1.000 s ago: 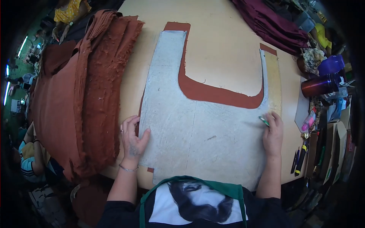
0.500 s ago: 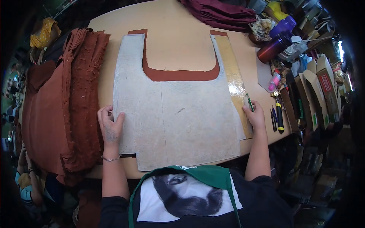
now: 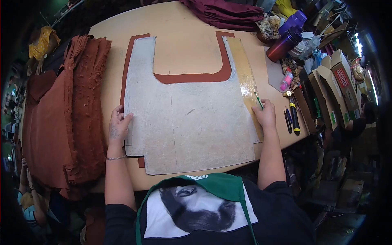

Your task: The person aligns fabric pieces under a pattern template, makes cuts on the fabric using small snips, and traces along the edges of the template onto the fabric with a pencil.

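A large grey U-shaped template (image 3: 192,122) lies flat before me over a reddish-brown fabric piece (image 3: 192,77), which shows along the left edge and inside the cutout. My left hand (image 3: 119,126) grips the template's left edge, thumb on top and fingers at the side. At the opposite edge is my right hand (image 3: 265,114), closed around a green pen (image 3: 259,101) with its tip pointing up and away. Beside that hand, a glossy yellowish strip (image 3: 247,81) runs under the template's right side. Some right fingertips are hidden.
A thick stack of reddish-brown fabric (image 3: 53,126) covers the table's left side. At right are a utility knife (image 3: 295,118), a pink bottle (image 3: 286,79), a dark red tumbler (image 3: 283,45) and cardboard boxes (image 3: 341,81). Maroon cloth (image 3: 224,14) lies at the back.
The template has shifted right over the brown fabric. More brown now shows along its outer left edge and less at the cutout's left side. Both hands have moved slightly away from my body.
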### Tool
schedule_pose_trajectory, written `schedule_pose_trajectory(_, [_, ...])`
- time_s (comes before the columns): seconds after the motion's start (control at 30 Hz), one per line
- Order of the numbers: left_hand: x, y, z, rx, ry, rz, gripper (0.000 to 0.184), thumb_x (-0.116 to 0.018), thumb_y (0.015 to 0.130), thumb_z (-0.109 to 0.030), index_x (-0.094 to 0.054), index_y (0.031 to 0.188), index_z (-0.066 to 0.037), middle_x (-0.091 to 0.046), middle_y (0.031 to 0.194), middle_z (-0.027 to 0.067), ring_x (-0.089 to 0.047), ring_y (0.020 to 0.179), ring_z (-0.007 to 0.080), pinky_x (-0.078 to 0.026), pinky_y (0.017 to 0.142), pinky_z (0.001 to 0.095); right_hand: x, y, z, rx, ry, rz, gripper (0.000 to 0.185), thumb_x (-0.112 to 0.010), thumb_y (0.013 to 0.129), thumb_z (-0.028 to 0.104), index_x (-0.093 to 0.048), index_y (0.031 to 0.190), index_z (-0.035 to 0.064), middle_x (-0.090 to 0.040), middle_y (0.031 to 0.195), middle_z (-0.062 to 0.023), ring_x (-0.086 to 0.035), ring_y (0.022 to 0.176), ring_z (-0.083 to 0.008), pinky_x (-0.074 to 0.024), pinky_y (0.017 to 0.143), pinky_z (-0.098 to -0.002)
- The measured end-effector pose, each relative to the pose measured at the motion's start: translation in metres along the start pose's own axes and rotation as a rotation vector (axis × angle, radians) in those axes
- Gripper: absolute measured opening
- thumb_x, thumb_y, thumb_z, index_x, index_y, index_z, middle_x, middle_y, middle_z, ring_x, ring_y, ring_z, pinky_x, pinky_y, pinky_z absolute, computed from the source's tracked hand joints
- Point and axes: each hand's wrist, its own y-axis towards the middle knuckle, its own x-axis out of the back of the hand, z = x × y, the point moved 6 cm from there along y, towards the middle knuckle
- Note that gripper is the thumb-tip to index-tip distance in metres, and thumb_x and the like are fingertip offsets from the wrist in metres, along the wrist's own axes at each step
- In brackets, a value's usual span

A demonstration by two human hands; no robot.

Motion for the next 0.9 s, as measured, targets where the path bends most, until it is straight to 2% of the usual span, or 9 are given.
schedule_pose_trajectory(0.1, [-0.002,0.000,-0.002,-0.028,0.025,0.046,0.053,-0.059,0.079,-0.012,-0.033,0.120,0.007,-0.055,0.091,0.0079,-0.051,0.080,0.0108,-0.042,0.072,0.0227,-0.002,0.001,-0.006,-0.035,-0.049,-0.033,0.044,-0.069,0.066,0.022,-0.053,0.101,0.0009,-0.054,0.095,-0.0206,-0.053,0.093,-0.0323,-0.0423,0.082,-0.0363])
schedule_pose_trajectory(0.27, [-0.010,-0.007,-0.005,-0.122,0.078,0.045,0.055,-0.060,0.078,-0.012,-0.031,0.121,0.007,-0.053,0.104,0.0133,-0.051,0.095,0.0170,-0.041,0.082,0.0278,-0.013,0.015,-0.028,-0.117,0.306,0.105,0.041,-0.070,0.066,0.021,-0.053,0.096,-0.0007,-0.057,0.078,-0.0132,-0.057,0.074,-0.0228,-0.0454,0.069,-0.0327])
schedule_pose_trajectory(0.3, [-0.010,-0.008,-0.006,-0.129,0.031,0.043,0.055,-0.060,0.078,-0.011,-0.031,0.121,0.007,-0.052,0.106,0.0138,-0.050,0.096,0.0172,-0.040,0.083,0.0279,-0.014,0.017,-0.030,-0.124,0.391,0.131,0.040,-0.070,0.066,0.021,-0.053,0.095,-0.0009,-0.057,0.074,-0.0112,-0.057,0.069,-0.0203,-0.0457,0.065,-0.0315])
schedule_pose_trajectory(0.4, [-0.011,-0.010,-0.009,-0.138,-0.096,0.039,0.054,-0.059,0.078,-0.008,-0.029,0.121,0.006,-0.050,0.110,0.0149,-0.048,0.100,0.0178,-0.038,0.087,0.0284,-0.007,0.024,-0.031,-0.088,0.358,0.152,0.036,-0.069,0.067,0.019,-0.053,0.091,-0.0011,-0.056,0.071,-0.0073,-0.053,0.064,-0.0144,-0.0439,0.059,-0.0275])
schedule_pose_trajectory(0.5, [-0.007,-0.007,-0.008,-0.125,-0.178,0.038,0.053,-0.058,0.079,-0.007,-0.028,0.121,0.005,-0.049,0.112,0.0152,-0.047,0.103,0.0180,-0.036,0.089,0.0290,-0.008,0.031,-0.029,-0.066,0.523,0.161,0.030,-0.068,0.068,0.016,-0.053,0.089,-0.0007,-0.055,0.071,-0.0075,-0.051,0.063,-0.0133,-0.0431,0.058,-0.0266])
schedule_pose_trajectory(0.6, [0.000,-0.005,-0.018,-0.074,-0.199,0.033,0.052,-0.057,0.079,-0.006,-0.028,0.121,0.005,-0.047,0.114,0.0155,-0.046,0.104,0.0184,-0.035,0.090,0.0291,-0.011,0.035,-0.019,-0.010,0.634,0.165,0.028,-0.067,0.069,0.015,-0.053,0.087,-0.0011,-0.057,0.074,-0.0086,-0.053,0.066,-0.0148,-0.0438,0.061,-0.0278])
schedule_pose_trajectory(0.77, [0.001,0.012,-0.007,0.073,-0.027,0.094,0.059,-0.061,0.076,-0.008,-0.029,0.123,0.006,-0.045,0.118,0.0172,-0.045,0.107,0.0212,-0.034,0.092,0.0297,-0.027,0.042,-0.012,0.027,0.330,0.150,0.029,-0.066,0.070,0.018,-0.053,0.085,-0.0019,-0.059,0.077,-0.0149,-0.057,0.070,-0.0231,-0.0449,0.066,-0.0322])
schedule_pose_trajectory(0.87, [-0.005,0.007,-0.018,-0.115,0.275,0.114,0.068,-0.065,0.070,-0.010,-0.028,0.125,0.007,-0.044,0.119,0.0188,-0.043,0.110,0.0244,-0.033,0.094,0.0312,-0.021,0.036,-0.002,0.047,0.223,0.144,0.029,-0.065,0.070,0.020,-0.053,0.085,-0.0018,-0.059,0.077,-0.0171,-0.058,0.072,-0.0266,-0.0449,0.067,-0.0339])
schedule_pose_trajectory(0.9, [-0.005,0.007,-0.018,-0.119,0.286,0.114,0.070,-0.065,0.069,-0.010,-0.028,0.125,0.007,-0.044,0.119,0.0193,-0.043,0.110,0.0252,-0.033,0.094,0.0316,-0.019,0.033,0.000,0.044,0.216,0.142,0.029,-0.065,0.070,0.021,-0.053,0.085,-0.0016,-0.059,0.077,-0.0176,-0.058,0.072,-0.0274,-0.0449,0.068,-0.0343])
